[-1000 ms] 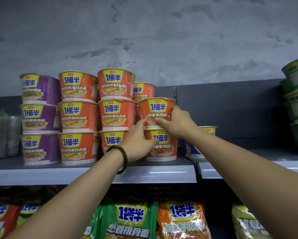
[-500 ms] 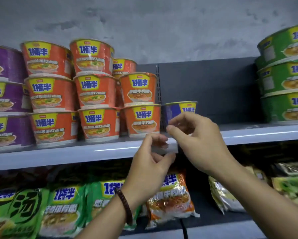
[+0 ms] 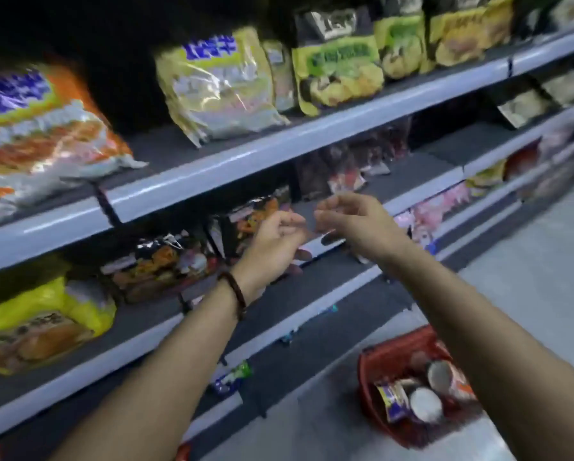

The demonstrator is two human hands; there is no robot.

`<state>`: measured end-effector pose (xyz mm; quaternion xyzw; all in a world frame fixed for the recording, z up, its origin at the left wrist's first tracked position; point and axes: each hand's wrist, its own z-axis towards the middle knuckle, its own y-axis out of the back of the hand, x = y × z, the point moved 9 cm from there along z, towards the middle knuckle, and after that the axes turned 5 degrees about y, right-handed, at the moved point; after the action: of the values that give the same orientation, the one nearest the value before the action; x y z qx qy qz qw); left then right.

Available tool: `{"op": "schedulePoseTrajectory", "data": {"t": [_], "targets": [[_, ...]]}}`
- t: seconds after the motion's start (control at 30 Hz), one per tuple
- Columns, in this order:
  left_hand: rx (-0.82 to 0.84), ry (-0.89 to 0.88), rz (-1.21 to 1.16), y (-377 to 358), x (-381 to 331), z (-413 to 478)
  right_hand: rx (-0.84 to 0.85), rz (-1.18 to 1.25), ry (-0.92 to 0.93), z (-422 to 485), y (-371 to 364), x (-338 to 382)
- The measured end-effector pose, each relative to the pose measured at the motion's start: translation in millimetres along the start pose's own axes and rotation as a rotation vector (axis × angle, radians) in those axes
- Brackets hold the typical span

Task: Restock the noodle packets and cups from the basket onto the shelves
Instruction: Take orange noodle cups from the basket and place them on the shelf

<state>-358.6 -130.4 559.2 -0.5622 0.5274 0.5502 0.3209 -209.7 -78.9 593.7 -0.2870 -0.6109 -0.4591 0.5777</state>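
Mid-frame, the left hand [image 3: 275,241] and right hand [image 3: 355,224] hover loosely curled and seemingly empty, so next comes a reach to the basket [image 3: 392,344], lower right, for a cup [image 3: 425,404].

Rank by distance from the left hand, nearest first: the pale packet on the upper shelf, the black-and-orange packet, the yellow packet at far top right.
From the left hand:
1. Black-and-orange packet, just behind its fingers.
2. Pale packet, shelf above, slightly left.
3. Yellow packet, far right along that shelf.
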Motion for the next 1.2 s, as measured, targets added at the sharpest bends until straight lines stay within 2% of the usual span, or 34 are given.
{"op": "schedulePoseTrajectory", "data": {"t": [0.2, 0.4, 0.57, 0.67, 0.83, 0.93, 1.07, 1.13, 1.2], "targets": [[0.145, 0.294, 0.104, -147, 114, 64, -0.071, -0.001, -0.36, -28, 108, -204], [0.224, 0.555, 0.156, -274, 247, 98, -0.243, 0.043, -0.679, -84, 198, -397], [0.334, 0.742, 0.233, -357, 369, 91, -0.312, 0.045, -0.952, -167, 228, -549], [0.404, 0.83, 0.276, -404, 443, 100, -0.277, 0.054, -1.095, -195, 229, -637], [0.521, 0.925, 0.326, -476, 548, 106, -0.461, 0.065, -1.224, -228, 257, -763], [0.527, 0.969, 0.34, -502, 601, 111, -0.555, 0.234, -1.251, -218, 255, -819], [0.513, 0.995, 0.365, -523, 654, 119, -0.572, 0.42, -1.27, -188, 248, -877], [0.517, 1.0, 0.379, -532, 673, 118, -0.655, 0.572, -1.34, -184, 244, -903], [0.533, 0.977, 0.405, -538, 688, 118, -0.822, 0.814, -1.454, -190, 230, -927]]}}
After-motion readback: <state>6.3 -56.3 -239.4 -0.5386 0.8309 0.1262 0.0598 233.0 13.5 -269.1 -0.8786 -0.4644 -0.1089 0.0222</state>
